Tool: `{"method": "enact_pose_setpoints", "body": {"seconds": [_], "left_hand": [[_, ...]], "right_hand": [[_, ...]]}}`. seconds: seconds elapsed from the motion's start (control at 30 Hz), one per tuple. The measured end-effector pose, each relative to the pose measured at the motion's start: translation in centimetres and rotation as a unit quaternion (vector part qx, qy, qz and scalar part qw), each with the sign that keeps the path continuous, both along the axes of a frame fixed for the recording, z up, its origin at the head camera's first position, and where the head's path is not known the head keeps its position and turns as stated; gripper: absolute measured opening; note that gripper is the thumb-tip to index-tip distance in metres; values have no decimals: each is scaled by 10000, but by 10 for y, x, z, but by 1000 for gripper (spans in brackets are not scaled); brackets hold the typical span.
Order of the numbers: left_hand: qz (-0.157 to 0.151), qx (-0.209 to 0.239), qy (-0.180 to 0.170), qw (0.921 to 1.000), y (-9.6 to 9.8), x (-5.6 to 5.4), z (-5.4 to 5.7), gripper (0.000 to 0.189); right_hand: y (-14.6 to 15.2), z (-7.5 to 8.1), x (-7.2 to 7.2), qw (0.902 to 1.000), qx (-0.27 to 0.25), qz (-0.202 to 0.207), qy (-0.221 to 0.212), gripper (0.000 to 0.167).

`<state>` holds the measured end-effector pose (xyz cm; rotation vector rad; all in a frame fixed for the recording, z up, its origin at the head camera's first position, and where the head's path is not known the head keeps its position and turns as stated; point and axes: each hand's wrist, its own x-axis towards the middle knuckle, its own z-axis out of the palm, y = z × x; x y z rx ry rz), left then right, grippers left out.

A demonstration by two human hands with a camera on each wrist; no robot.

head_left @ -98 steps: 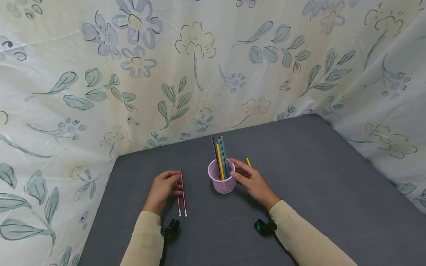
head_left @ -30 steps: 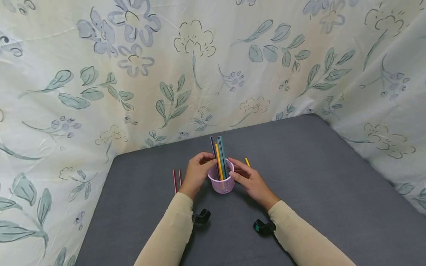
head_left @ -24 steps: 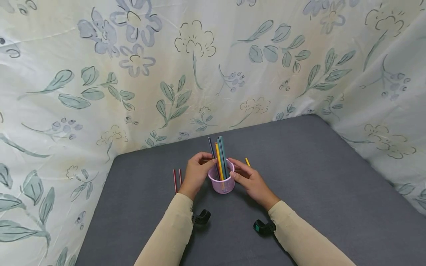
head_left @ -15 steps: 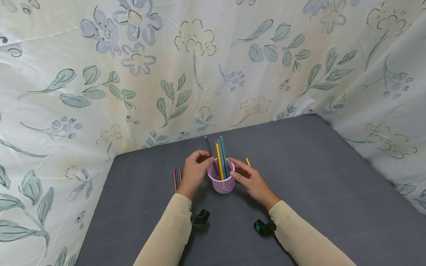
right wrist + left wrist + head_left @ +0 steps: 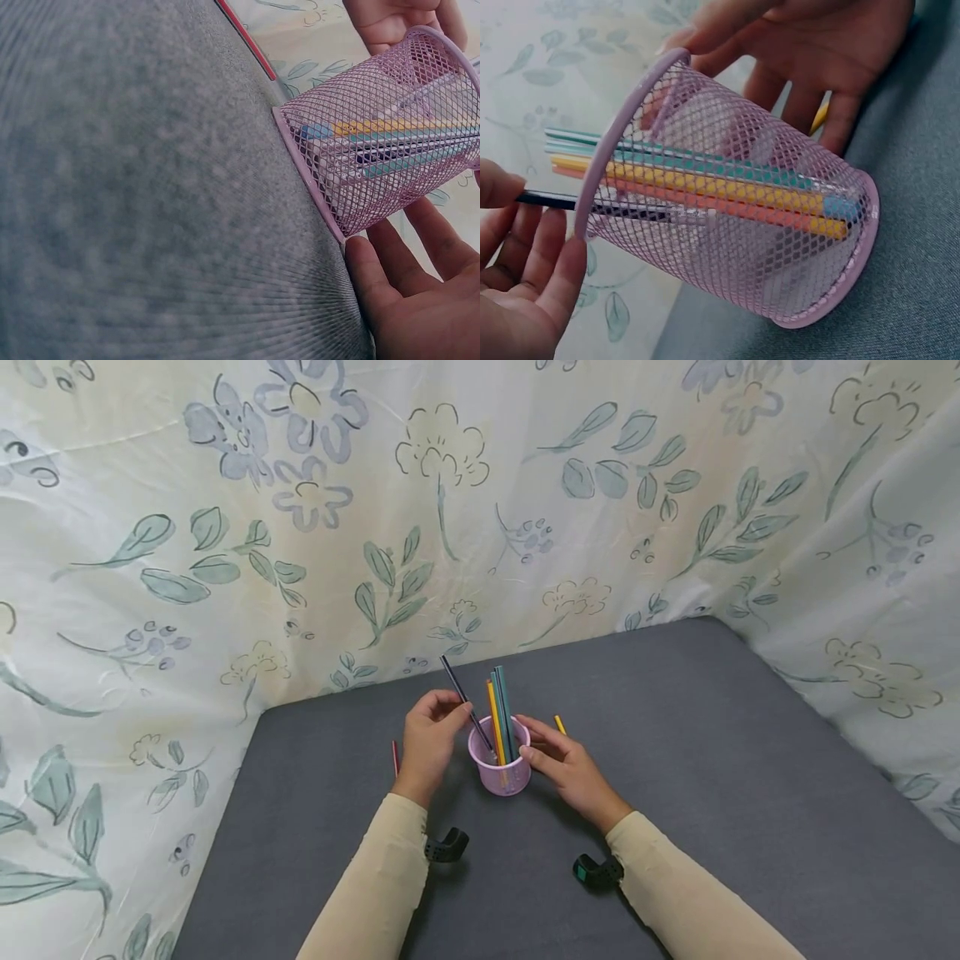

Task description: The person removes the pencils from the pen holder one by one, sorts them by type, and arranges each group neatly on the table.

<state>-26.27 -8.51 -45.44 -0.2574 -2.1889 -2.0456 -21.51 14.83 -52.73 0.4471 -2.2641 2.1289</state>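
A pink mesh pencil cup [image 5: 504,783] stands upright on the grey table, holding teal, yellow and orange pencils [image 5: 501,710]. My left hand [image 5: 429,747] pinches a dark pencil [image 5: 453,676] between thumb and fingers, just left of the rim. That pencil leans to the left, its lower end still inside the mesh, as the left wrist view shows through the cup wall [image 5: 727,259]. On the opposite side, my right hand [image 5: 570,770] holds the cup, thumb at the near side and fingers curving behind. In the right wrist view, its fingers [image 5: 409,262] lie against the mesh.
A red pencil [image 5: 395,760] lies on the table left of my left hand, mostly covered by it. Beyond my right hand, the end of a yellow pencil [image 5: 559,724] shows. A floral curtain [image 5: 420,527] hangs along the table's back edge.
My left hand has come from the red pencils to the cup and taken hold of the dark pencil, which has since tilted left and risen partly out. The right hand has stayed put.
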Motion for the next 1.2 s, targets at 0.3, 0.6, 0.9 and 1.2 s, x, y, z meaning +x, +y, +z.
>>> {"method": "enact_pose_setpoints", "body": {"seconds": [0.3, 0.6, 0.9, 1.2], "left_hand": [[40, 550, 144, 9984, 1, -1, 6, 14], [327, 880, 439, 9946, -4, -3, 8, 27], [462, 1406, 540, 9875, -14, -5, 11, 34], [497, 1918, 205, 9800, -21, -4, 16, 35]], "right_hand": [[1, 1, -1, 10000, 1, -10, -20, 54], [1, 1, 0, 9999, 67, -58, -55, 52], [1, 2, 0, 10000, 62, 17, -67, 54], [1, 1, 1, 9999, -36, 106, 25, 54]]}}
